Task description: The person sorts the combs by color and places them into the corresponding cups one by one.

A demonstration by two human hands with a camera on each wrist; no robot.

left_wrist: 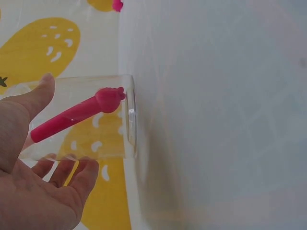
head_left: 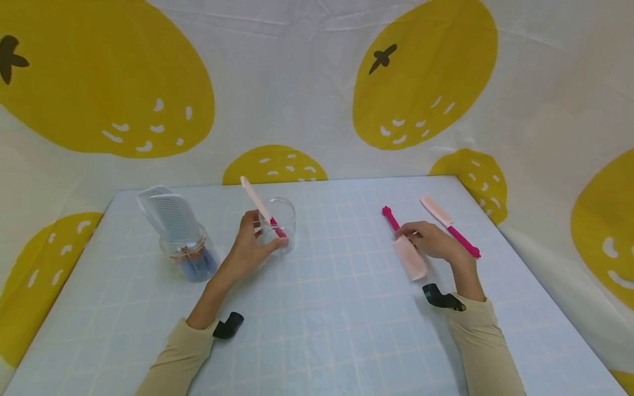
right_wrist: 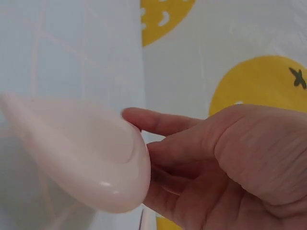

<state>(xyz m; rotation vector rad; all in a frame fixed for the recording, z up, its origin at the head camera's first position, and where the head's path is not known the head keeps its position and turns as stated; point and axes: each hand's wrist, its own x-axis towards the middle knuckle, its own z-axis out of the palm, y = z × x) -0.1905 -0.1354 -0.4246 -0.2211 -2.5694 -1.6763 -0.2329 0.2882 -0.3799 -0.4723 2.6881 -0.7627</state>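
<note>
My left hand [head_left: 250, 247] is wrapped around a clear glass jar [left_wrist: 62, 88], thumb on one side and fingers on the other. A comb with a pale pink head [head_left: 255, 199] and a magenta handle [left_wrist: 72, 116] leans inside that jar, handle end down. Over to the right, my right hand [head_left: 430, 240] pinches another pale pink comb [head_left: 411, 261] where its head meets the magenta handle. The smooth pink head [right_wrist: 91, 148] fills the left of the right wrist view. Beyond that hand, a third pink comb [head_left: 437, 210] lies flat on the table.
At the left stands a second glass jar [head_left: 210, 256], tied with twine, with light blue combs [head_left: 175, 217] upright in it. The table [head_left: 317, 330] has a pale blue checked cover. A white curtain with yellow fruit prints [head_left: 282, 82] hangs behind the table and along its sides.
</note>
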